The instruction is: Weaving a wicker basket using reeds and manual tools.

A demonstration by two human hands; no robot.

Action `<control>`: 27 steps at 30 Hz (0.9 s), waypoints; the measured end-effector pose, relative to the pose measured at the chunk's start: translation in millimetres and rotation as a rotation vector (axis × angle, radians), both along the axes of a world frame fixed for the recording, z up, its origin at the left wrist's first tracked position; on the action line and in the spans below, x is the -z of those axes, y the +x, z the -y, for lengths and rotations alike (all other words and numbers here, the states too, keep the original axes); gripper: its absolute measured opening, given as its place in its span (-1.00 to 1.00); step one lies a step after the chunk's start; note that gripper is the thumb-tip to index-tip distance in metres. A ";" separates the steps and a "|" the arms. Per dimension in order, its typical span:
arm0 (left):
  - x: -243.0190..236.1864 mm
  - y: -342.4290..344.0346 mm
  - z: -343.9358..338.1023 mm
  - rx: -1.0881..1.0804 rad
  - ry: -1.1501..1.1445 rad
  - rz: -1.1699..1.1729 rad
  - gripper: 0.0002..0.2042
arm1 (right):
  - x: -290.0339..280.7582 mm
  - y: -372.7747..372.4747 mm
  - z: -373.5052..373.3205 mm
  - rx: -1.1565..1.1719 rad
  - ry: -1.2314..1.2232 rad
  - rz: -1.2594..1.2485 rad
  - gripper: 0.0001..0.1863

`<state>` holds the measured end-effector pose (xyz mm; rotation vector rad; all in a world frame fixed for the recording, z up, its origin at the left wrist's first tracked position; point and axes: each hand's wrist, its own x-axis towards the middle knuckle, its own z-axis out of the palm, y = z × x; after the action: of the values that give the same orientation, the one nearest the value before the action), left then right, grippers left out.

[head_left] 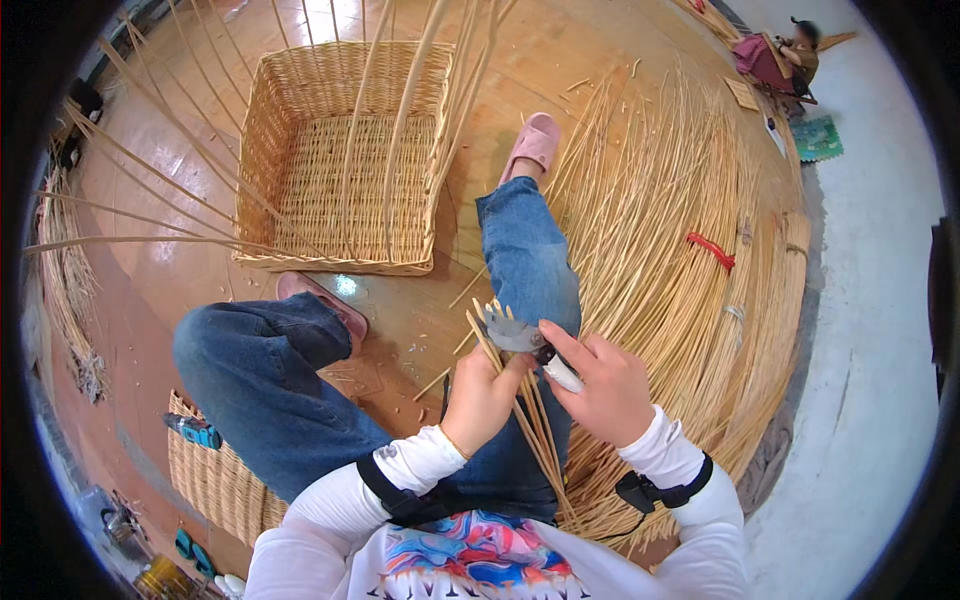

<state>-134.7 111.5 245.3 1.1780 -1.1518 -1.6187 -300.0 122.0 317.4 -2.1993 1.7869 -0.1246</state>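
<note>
My left hand (pixel 482 398) grips a few pale wicker rods (pixel 535 440) that lean upward over my right leg. In my right hand (pixel 605 385) are pruning shears (pixel 515 330) with a white handle, their metal head lying across the upper ends of the rods, just above my left hand. Whether the blades are closed on a rod I cannot tell. Beyond my knees a rectangular woven basket (pixel 340 255) has long unwoven stakes (pixel 140 240) sticking out from it.
Loose rods (pixel 650 200), partly tied, spread along my right. A woven piece (pixel 220 480) with a blue tool (pixel 195 430) on it sits by my left hip. More rods (pixel 70 300) lie far left. A person (pixel 800 65) sits at upper right.
</note>
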 end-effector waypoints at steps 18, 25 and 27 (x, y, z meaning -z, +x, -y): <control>9.0 3.9 8.2 0.211 0.296 -0.224 -0.84 | 59.4 -59.1 -62.8 0.529 -0.056 0.484 -0.35; 16.7 22.2 23.4 0.187 0.496 -0.510 -0.80 | 101.3 -126.9 -83.0 0.633 -0.157 0.005 -0.51; 18.7 26.7 28.0 0.181 0.543 -0.551 -0.79 | 84.5 -96.2 -65.1 0.584 -0.177 0.493 -0.67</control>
<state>-107.9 83.5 226.6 0.8559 -0.4850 -2.2988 -396.2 187.1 232.9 -1.4826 2.0927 -0.8925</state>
